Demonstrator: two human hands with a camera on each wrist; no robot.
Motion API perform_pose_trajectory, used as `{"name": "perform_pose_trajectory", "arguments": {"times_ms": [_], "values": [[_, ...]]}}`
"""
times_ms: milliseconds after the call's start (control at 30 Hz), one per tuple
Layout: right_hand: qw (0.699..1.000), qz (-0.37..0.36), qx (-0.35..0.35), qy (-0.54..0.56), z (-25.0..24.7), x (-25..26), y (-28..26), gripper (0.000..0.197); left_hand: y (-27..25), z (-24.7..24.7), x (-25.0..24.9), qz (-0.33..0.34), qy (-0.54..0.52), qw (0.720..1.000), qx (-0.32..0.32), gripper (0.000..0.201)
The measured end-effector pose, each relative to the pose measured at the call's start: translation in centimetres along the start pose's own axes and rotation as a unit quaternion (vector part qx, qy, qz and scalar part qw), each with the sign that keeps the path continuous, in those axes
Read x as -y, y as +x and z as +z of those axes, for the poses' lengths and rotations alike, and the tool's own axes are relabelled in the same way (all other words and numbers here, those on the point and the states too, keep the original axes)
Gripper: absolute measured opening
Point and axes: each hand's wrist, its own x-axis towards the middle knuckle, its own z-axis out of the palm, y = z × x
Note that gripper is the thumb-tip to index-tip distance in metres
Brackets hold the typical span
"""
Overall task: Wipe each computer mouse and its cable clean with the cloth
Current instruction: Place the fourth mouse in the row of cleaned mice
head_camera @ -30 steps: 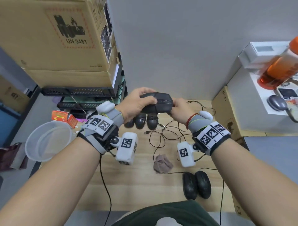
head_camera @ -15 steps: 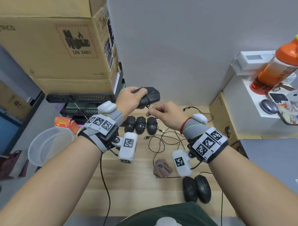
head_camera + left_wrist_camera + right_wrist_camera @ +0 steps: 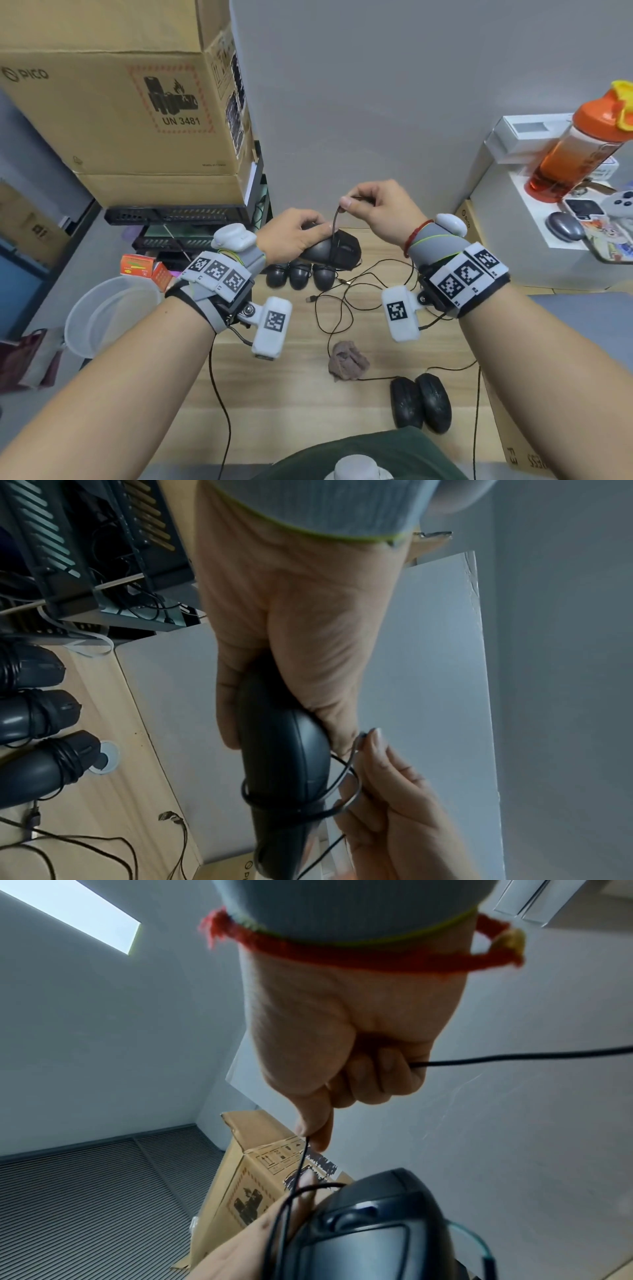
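Note:
My left hand [image 3: 296, 236] grips a black mouse [image 3: 337, 251] above the wooden table [image 3: 291, 411], seen close in the left wrist view as the mouse [image 3: 284, 764]. Its thin black cable [image 3: 335, 224] loops round the mouse body. My right hand [image 3: 373, 205] pinches that cable [image 3: 301, 1161] just above the mouse [image 3: 369, 1229] and holds it taut. Three black mice [image 3: 299, 274] with wrapped cables sit in a row under my left hand. Two more black mice [image 3: 421, 404] lie at the near right. The crumpled brown cloth [image 3: 347, 361] lies on the table, untouched.
Loose cables [image 3: 342, 308] sprawl over the table's middle. Stacked cardboard boxes [image 3: 120, 102] and black equipment [image 3: 178, 216] stand at the back left. A clear plastic tub [image 3: 109, 315] sits left. A white shelf [image 3: 513, 240] at right carries an orange bottle [image 3: 575, 154] and a grey mouse [image 3: 563, 226].
My right hand let go of the mouse body, took the cable and lifted it above the mouse. My left hand kept its grip and lowered the mouse slightly.

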Motion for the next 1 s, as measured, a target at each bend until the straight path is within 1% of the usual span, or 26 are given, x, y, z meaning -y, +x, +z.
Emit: {"name": "perform_pose_trajectory", "arguments": {"times_ms": [133, 200, 300, 333, 367, 400, 533, 633, 700, 767, 833, 900, 933, 1000], "values": [[1.0, 0.024, -0.005, -0.014, -0.3, -0.7, 0.2, 0.022, -0.6, 0.2, -1.0, 0.039, -0.03, 0.998, 0.027, 0.027], [0.999, 0.038, -0.016, -0.019, -0.2, -1.0, 0.2, 0.022, -1.0, 0.1, -1.8, 0.046, -0.062, 0.997, 0.02, 0.03], [0.998, 0.046, -0.04, -0.018, 0.4, -1.1, 0.0, 0.02, -1.4, 0.2, -3.1, 0.032, -0.121, 0.992, -0.011, 0.053], [0.998, 0.046, -0.049, -0.015, 0.7, -1.0, 0.0, 0.018, -1.5, 0.3, -3.3, 0.021, -0.125, 0.992, -0.024, 0.061], [0.997, 0.047, -0.06, -0.012, 1.0, -0.9, 0.0, 0.017, -1.6, 0.4, -3.4, 0.009, -0.125, 0.992, -0.034, 0.064], [0.996, 0.048, -0.068, -0.009, 1.2, -0.8, 0.0, 0.016, -1.7, 0.4, -3.5, 0.0, -0.125, 0.991, -0.04, 0.064], [0.996, 0.049, -0.077, -0.002, 1.5, -0.6, 0.2, 0.016, -1.7, 0.7, -3.4, -0.015, -0.109, 0.993, -0.03, 0.059], [0.996, 0.054, -0.076, 0.013, 1.4, -0.9, 0.1, 0.021, -1.6, 0.6, -3.5, -0.017, -0.136, 0.99, -0.042, 0.065], [0.994, 0.056, -0.08, 0.05, 1.5, -1.5, 0.1, 0.028, -1.7, 0.4, -3.6, -0.02, -0.179, 0.982, -0.049, 0.062], [0.99, 0.068, -0.098, 0.081, 1.7, -1.1, 0.0, 0.038, -1.7, 0.3, -3.7, -0.024, -0.226, 0.972, -0.059, 0.059], [0.979, 0.103, -0.12, 0.127, 1.9, -0.1, -0.1, 0.05, -1.6, 0.4, -3.9, -0.03, -0.301, 0.951, -0.065, 0.054], [0.966, 0.146, -0.131, 0.166, 1.8, 1.1, -0.4, 0.058, -1.6, 0.4, -4.1, -0.035, -0.358, 0.931, -0.07, 0.046], [0.963, 0.153, -0.132, 0.179, 1.8, 1.7, -0.7, 0.06, -1.5, 0.4, -4.2, -0.038, -0.374, 0.924, -0.074, 0.044], [0.966, 0.136, -0.111, 0.188, 1.6, 2.0, -1.3, 0.061, -1.4, 0.2, -4.3, -0.041, -0.406, 0.908, -0.088, 0.041]]}}
